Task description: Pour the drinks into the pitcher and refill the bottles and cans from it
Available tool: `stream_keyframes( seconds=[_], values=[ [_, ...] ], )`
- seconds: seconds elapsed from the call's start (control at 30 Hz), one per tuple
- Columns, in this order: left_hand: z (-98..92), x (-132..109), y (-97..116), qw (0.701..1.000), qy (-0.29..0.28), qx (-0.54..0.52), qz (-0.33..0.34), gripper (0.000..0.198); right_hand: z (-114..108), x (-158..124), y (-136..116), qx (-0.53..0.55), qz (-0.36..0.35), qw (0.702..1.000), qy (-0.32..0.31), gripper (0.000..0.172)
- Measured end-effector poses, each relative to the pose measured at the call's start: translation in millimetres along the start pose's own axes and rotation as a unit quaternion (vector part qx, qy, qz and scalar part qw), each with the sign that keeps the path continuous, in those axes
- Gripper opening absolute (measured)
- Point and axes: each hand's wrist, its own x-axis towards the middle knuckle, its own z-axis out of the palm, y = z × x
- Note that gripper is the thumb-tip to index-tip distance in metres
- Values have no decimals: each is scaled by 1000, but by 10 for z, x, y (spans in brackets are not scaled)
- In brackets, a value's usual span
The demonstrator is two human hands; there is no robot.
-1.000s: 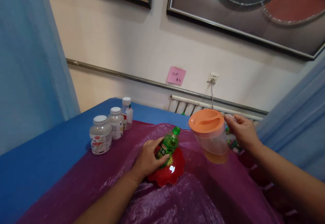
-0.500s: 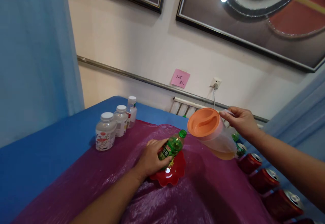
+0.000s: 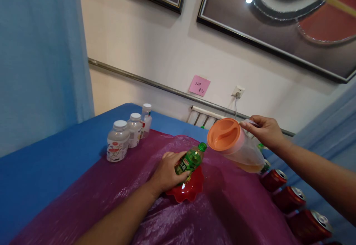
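My left hand [image 3: 170, 171] is wrapped round a green plastic bottle [image 3: 191, 159] with a printed label, tilted to the right over a red scalloped plate [image 3: 191, 191]. The bottle's green top points up and right; I cannot tell whether it is capped. By its handle, my right hand [image 3: 265, 131] grips a clear pitcher [image 3: 249, 152] with an orange lid [image 3: 224, 135]. The pitcher leans left, its lid close beside the bottle's top. Some amber liquid lies low in the pitcher. No stream between the two can be made out.
Three clear jars with white lids, the nearest one [image 3: 118, 143], stand at the left. Red cans [image 3: 290, 197] line the right edge. Purple plastic sheeting [image 3: 116, 204] covers part of the blue tabletop [image 3: 66, 156]. A wall socket [image 3: 238, 92] with a cord is behind.
The pitcher is tipped slightly further to the left, and its lid sits close to the bottle's top. Both hands keep their grips. The view has shifted a little.
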Motion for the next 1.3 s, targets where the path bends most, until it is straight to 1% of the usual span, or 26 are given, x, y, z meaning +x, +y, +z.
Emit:
stream_keyframes(
  seconds=[0.3, 0.53, 0.77, 0.97, 1.3],
  values=[
    [3, -1, -3, 1000, -3, 2, -2, 56, -18, 28, -37, 2, -9, 1000, -11, 62],
    [0, 2, 14, 1000, -8, -1, -4, 58, -52, 28, -105, -30, -18, 999, -5, 64],
    [1, 1, 28, 1000, -5, 1, -1, 55, -96, 51, -100, -45, -24, 999, -17, 61],
    [18, -17, 29, 1000, -1, 1, 10, 59, -113, 49, -111, -52, -34, 998, -22, 59],
    [17, -23, 33, 1000, -7, 5, 9, 61, -155, 56, -140, -58, -24, 997, -36, 58]
  ],
)
